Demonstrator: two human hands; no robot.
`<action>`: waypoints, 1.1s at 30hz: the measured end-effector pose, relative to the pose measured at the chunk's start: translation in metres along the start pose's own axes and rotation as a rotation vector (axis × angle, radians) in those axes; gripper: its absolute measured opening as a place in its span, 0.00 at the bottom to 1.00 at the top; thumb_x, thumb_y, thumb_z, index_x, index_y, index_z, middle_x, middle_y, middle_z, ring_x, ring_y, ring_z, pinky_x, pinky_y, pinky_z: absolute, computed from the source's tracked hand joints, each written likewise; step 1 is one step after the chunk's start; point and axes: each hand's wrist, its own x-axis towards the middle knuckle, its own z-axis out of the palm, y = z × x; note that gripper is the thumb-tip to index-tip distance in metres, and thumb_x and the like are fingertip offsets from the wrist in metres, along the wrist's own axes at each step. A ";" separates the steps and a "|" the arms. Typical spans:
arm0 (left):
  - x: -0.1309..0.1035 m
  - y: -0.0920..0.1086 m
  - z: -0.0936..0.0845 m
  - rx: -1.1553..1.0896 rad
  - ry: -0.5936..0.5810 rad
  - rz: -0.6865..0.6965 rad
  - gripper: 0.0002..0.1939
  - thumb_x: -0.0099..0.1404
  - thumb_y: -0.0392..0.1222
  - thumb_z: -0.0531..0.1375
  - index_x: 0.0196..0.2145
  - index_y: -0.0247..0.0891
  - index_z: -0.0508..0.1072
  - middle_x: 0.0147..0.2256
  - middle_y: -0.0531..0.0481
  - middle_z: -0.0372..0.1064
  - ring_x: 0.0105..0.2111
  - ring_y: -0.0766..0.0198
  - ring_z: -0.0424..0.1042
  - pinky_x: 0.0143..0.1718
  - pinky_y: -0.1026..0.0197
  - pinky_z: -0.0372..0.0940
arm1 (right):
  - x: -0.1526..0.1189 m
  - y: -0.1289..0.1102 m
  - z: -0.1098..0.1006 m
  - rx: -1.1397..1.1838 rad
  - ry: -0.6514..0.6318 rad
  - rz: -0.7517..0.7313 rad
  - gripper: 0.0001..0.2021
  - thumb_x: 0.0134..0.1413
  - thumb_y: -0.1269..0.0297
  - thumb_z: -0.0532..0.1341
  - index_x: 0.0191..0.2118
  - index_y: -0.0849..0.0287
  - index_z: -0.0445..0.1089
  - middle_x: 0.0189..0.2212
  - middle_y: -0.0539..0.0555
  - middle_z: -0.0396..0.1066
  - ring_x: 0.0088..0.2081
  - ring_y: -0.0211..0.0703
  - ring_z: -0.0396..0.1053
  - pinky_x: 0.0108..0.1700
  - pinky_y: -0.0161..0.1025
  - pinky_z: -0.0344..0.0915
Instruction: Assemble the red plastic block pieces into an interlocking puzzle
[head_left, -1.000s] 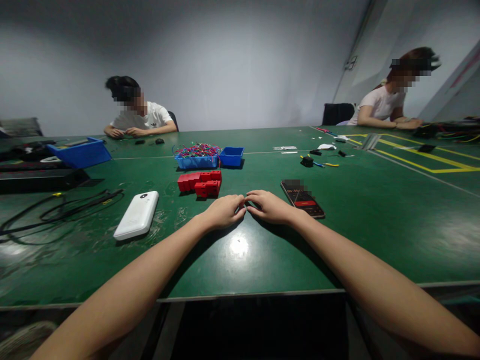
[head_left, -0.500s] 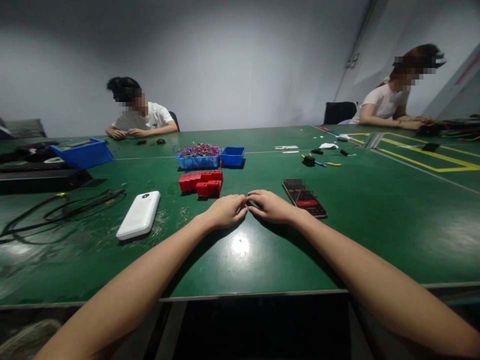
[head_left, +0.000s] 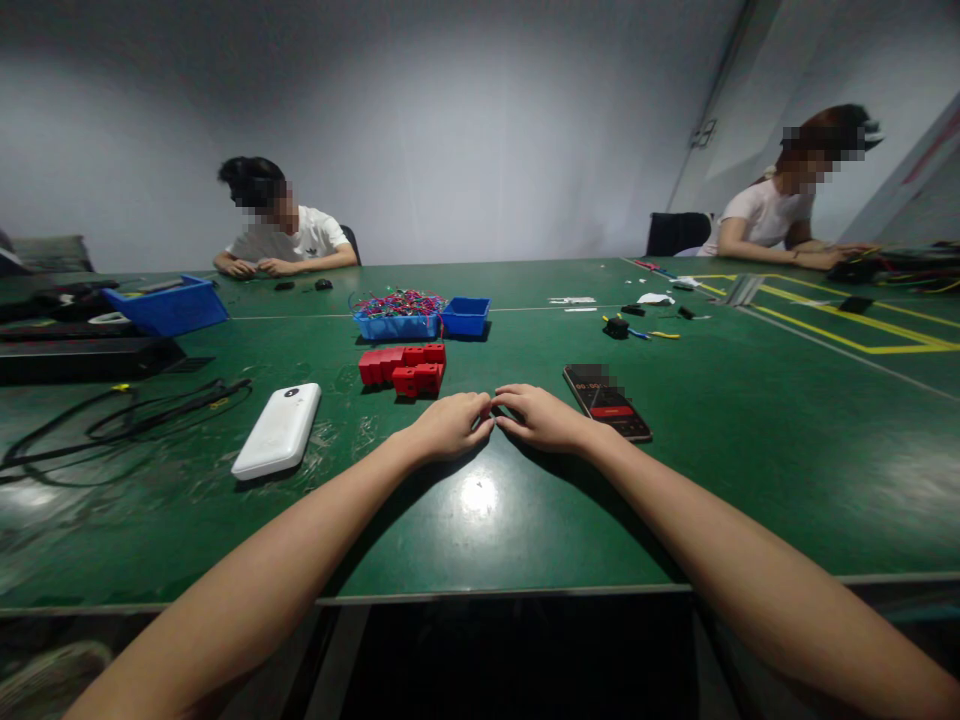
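Observation:
My left hand (head_left: 448, 425) and my right hand (head_left: 541, 416) rest on the green table (head_left: 480, 520), knuckles up, with their fingertips meeting in the middle. The fingers are curled inward. A tiny reddish spot shows where the fingertips meet, and I cannot tell what it is or which hand has it. Just beyond my left hand lies a cluster of red plastic blocks (head_left: 403, 368). A black phone (head_left: 606, 402) with a lit screen lies beside my right hand.
A white power bank (head_left: 277, 430) lies to the left, near black cables (head_left: 112, 420). Further back stand a blue tray of coloured wires (head_left: 396, 312), a small blue bin (head_left: 465, 315) and a larger blue bin (head_left: 166, 305). Two people sit at the far side.
My hands have stayed together in the same spot. The view has shifted slightly, and nothing on the table has moved.

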 end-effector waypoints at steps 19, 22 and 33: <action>-0.001 0.002 -0.005 0.012 -0.030 -0.014 0.10 0.68 0.46 0.51 0.39 0.38 0.66 0.36 0.46 0.71 0.35 0.59 0.70 0.36 0.60 0.63 | 0.000 0.000 -0.001 -0.005 0.004 -0.012 0.16 0.61 0.64 0.57 0.52 0.63 0.71 0.53 0.66 0.70 0.56 0.53 0.67 0.56 0.49 0.64; -0.001 0.004 -0.005 -0.006 -0.036 -0.017 0.10 0.68 0.46 0.51 0.39 0.38 0.67 0.36 0.46 0.71 0.35 0.59 0.69 0.37 0.59 0.63 | 0.000 0.000 -0.001 0.004 0.017 -0.014 0.15 0.61 0.64 0.57 0.51 0.62 0.72 0.53 0.66 0.70 0.56 0.53 0.67 0.56 0.49 0.64; -0.002 0.001 -0.006 0.303 0.396 -0.359 0.23 0.64 0.48 0.55 0.54 0.37 0.64 0.58 0.33 0.59 0.61 0.40 0.52 0.60 0.38 0.47 | 0.001 -0.003 -0.003 -0.012 0.014 -0.012 0.16 0.61 0.64 0.57 0.51 0.63 0.72 0.51 0.66 0.71 0.54 0.53 0.69 0.55 0.49 0.65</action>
